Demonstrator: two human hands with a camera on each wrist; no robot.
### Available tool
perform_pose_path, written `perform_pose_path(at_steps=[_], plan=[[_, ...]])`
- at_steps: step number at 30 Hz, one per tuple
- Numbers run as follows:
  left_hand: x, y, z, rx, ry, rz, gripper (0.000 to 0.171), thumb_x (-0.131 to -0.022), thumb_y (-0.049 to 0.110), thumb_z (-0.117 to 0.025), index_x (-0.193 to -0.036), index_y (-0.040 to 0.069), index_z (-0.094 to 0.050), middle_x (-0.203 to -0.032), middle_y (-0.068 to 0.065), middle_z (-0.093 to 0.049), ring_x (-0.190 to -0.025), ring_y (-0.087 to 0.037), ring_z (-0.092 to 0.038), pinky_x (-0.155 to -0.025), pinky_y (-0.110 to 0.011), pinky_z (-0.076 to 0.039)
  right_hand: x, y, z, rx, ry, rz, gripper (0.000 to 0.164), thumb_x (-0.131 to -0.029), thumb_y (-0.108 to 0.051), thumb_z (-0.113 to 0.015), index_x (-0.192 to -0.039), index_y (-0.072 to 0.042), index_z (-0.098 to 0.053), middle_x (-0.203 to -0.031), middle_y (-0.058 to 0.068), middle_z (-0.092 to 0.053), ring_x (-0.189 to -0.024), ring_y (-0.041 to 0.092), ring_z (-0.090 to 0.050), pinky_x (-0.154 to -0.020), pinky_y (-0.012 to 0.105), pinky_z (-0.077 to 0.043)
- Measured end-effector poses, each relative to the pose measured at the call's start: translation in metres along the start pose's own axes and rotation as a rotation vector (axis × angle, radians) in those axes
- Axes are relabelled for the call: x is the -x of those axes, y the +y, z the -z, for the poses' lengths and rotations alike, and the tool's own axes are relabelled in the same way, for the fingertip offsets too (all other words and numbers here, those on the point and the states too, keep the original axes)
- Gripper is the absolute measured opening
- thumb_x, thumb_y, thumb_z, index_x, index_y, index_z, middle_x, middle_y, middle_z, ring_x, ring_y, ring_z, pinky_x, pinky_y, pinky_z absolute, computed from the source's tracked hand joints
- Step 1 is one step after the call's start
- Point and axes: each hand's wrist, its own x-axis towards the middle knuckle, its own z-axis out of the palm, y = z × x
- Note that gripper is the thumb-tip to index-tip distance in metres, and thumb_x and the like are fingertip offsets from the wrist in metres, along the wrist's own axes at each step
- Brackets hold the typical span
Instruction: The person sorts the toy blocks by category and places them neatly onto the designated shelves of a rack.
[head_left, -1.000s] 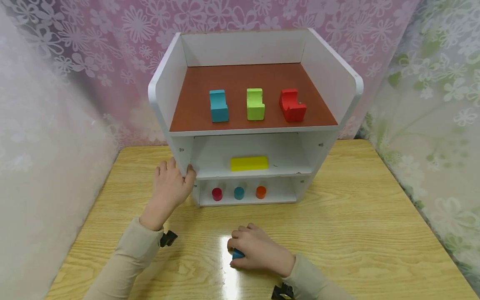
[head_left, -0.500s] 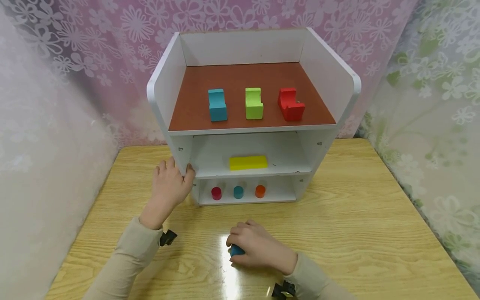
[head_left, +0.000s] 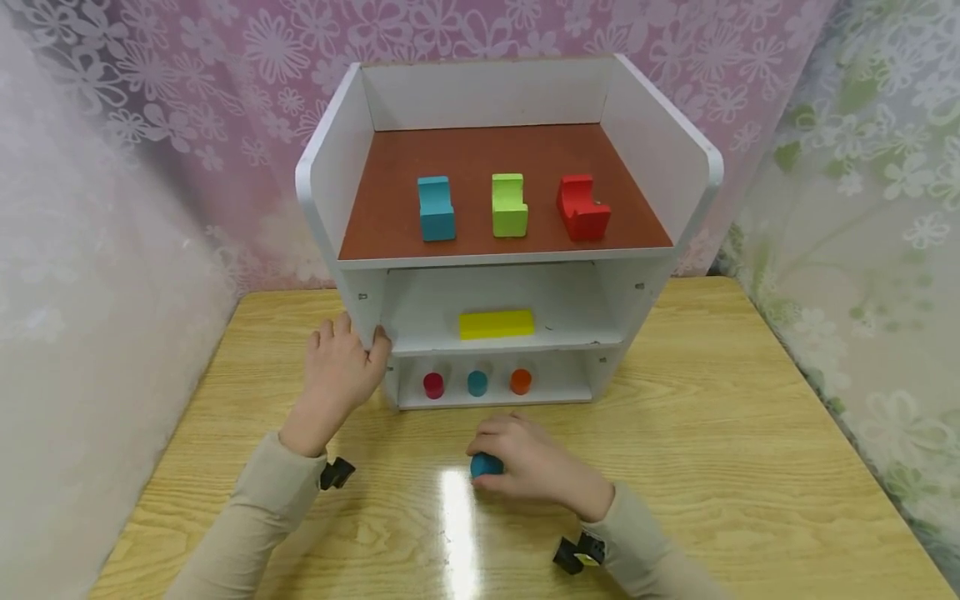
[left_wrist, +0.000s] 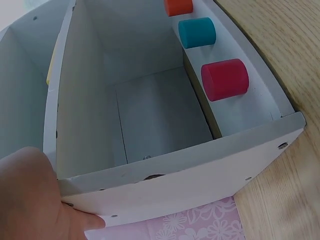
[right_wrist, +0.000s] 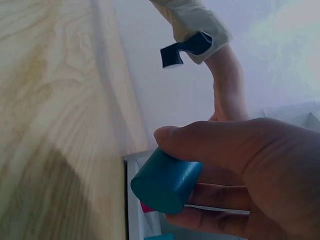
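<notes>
My right hand (head_left: 528, 458) pinches a blue cylinder block (head_left: 486, 465) between thumb and fingers, low in front of the white shelf unit (head_left: 506, 260). The block's round end shows plainly in the right wrist view. My left hand (head_left: 341, 371) grips the unit's left side panel, thumb at the front edge and fingers along the outside. On the bottom shelf stand a crimson cylinder (head_left: 433, 386), a teal cylinder (head_left: 477, 383) and an orange cylinder (head_left: 521, 382) in a row. A yellow rectangular block (head_left: 496, 324) lies on the middle shelf.
The unit's brown top carries a blue notched block (head_left: 437, 210), a green notched block (head_left: 509, 207) and a red notched block (head_left: 582, 208) between raised side walls. Everything stands on a wood-grain table (head_left: 742, 433) with flowered curtains (head_left: 465, 29) behind.
My right hand has moved forward and slightly right with the blue cylinder, closer to the bottom shelf. The left hand keeps its place on the side panel.
</notes>
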Motion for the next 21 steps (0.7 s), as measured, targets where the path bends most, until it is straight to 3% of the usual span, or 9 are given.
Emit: perform_pose_path(at_steps=[13,21], plan=[[0.0,0.0,0.0,0.009,-0.012,0.001,0.057,-0.103,0.039,-0.026,-0.139,-0.002,-0.044,-0.12,-0.026,-0.05,-0.105,-0.046,-0.043,-0.095,-0.059,-0.032,0.004,0.029,0.017,-0.113,0.158,-0.047,0.026,-0.079,-0.02,-0.084,-0.101,-0.01,-0.074,-0.095,-0.004,-0.067,-0.083,0.017,-0.059,-0.075,0.031,-0.049],[-0.001,-0.001,-0.001,0.003,-0.01,-0.001,0.057,-0.103,0.039,-0.026,-0.14,-0.002,-0.043,-0.121,-0.026,-0.05,-0.105,-0.045,-0.043,-0.095,-0.059,-0.032,0.011,0.051,0.018,-0.232,0.295,-0.088,0.03,-0.079,-0.007,-0.082,-0.107,-0.007,-0.069,-0.1,0.001,-0.066,-0.091,0.02,-0.061,-0.08,0.04,-0.052]])
